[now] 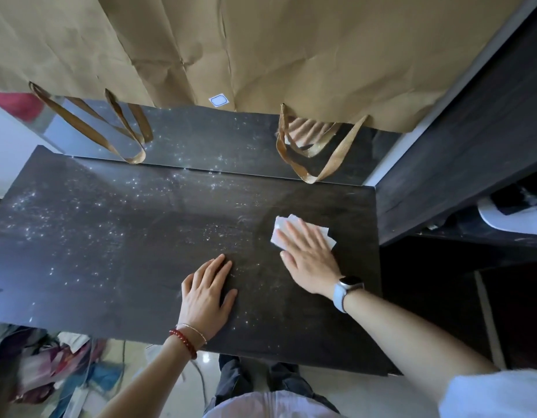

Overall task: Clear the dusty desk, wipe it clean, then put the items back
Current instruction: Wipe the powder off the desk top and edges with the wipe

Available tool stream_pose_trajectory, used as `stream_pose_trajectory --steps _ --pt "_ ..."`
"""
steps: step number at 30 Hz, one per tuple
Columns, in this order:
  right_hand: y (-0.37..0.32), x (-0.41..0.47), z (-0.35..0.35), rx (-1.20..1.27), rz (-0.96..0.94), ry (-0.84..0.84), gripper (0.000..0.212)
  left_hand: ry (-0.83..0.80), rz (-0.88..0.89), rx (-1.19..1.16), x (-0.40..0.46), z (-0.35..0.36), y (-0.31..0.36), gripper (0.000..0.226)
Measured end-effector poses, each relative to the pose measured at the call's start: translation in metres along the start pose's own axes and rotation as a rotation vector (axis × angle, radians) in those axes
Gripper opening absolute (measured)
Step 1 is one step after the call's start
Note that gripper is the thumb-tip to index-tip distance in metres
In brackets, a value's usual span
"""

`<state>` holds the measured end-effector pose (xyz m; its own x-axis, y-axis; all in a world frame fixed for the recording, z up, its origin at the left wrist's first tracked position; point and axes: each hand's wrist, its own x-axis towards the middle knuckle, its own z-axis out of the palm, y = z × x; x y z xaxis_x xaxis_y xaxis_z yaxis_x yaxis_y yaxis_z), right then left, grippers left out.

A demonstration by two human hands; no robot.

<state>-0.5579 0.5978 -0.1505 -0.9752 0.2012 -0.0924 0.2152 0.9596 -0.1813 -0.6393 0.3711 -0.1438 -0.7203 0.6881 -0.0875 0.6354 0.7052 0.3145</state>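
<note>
Wipe [303, 233], white and folded, lying on the right half of the dark table [125, 251], pinned flat under the straight, lightly spread fingers [291, 233] of the right hand [309, 260], a watch [347, 289] at its wrist. Left hand [205, 300] just beside it, palm down on bare tabletop, fingers extended and holding nothing, beaded bracelet [184, 342] at the wrist. Pale dust specks cover the table, thickest at left; brown paper bags [261, 49] hang over the far edge, handles dangling.
</note>
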Motion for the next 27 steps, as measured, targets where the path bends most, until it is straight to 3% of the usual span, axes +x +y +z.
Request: stream_pose_trajectory --steps 5,9,13,17,19,27 --pt "0.053 0.016 -0.014 0.217 0.722 0.168 0.054 0.013 -0.018 -0.007 0.001 -0.001 0.002 0.060" --pt "0.062 0.051 -0.024 0.356 0.986 0.197 0.057 0.006 -0.021 -0.006 0.001 -0.003 0.002 0.058" --pt "0.046 0.068 -0.019 0.334 0.940 0.186 0.059 -0.007 -0.015 -0.001 0.002 -0.002 -0.001 0.057" --pt "0.005 0.056 -0.004 0.161 0.429 0.176 0.062 0.009 -0.016 0.012 0.000 0.001 -0.002 0.054" --pt "0.008 0.053 -0.001 0.137 0.306 0.104 0.056 0.009 -0.017 0.014 0.000 0.002 -0.002 0.055" --pt "0.069 0.043 -0.021 0.212 0.854 0.227 0.061 0.024 -0.039 -0.021 0.001 0.005 0.001 0.056"
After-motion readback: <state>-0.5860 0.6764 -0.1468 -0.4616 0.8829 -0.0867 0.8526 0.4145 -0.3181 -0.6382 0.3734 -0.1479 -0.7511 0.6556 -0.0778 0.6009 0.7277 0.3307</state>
